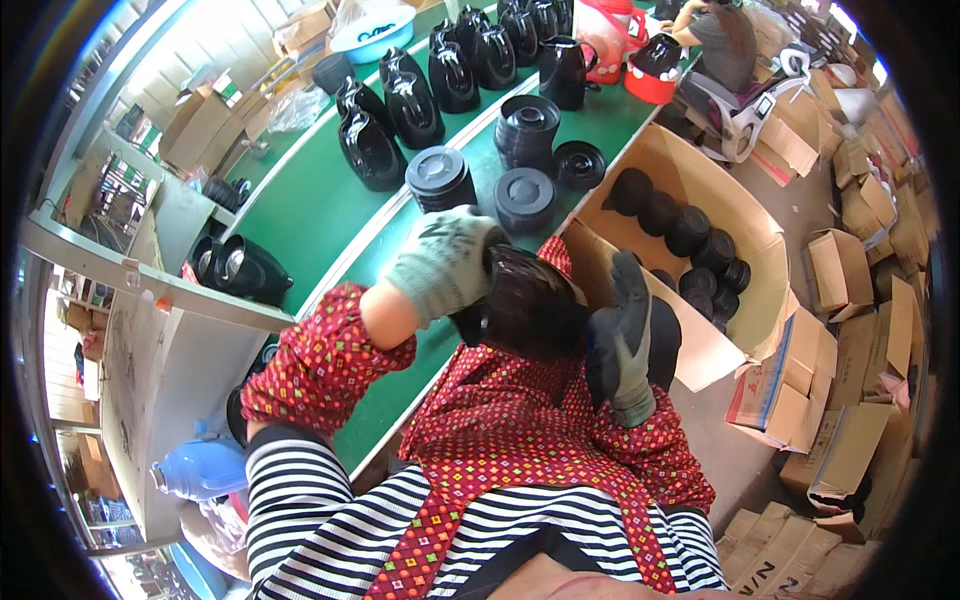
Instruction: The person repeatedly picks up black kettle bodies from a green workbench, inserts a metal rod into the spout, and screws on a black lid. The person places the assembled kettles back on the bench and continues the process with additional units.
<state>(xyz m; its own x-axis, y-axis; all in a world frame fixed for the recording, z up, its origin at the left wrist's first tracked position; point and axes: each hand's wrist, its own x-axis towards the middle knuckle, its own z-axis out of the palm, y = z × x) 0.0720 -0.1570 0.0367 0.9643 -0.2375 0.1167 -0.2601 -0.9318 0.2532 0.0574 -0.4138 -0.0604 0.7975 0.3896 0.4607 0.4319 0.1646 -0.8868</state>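
My left hand [440, 262], in a grey knitted glove, is closed round one end of a glossy black jug [530, 308], which lies tilted on its side in front of my apron. My right hand [628, 345], in a grey and black glove, is at the other end of the jug with its fingers stretched upward. Whether its palm presses on the jug I cannot tell. Just beyond my left hand stand stacks of round black lids [440, 178], with another stack [525, 198] and a taller stack [527, 130] beside it.
Several black jugs [408, 100] stand on the green bench [310, 215]. To the right, an open carton [755, 250] holds round black parts [690, 232]. A blue basin [372, 38] and a red container [650, 85] are farther back. Another person [725, 45] sits at the far right; cartons [845, 275] cover the floor.
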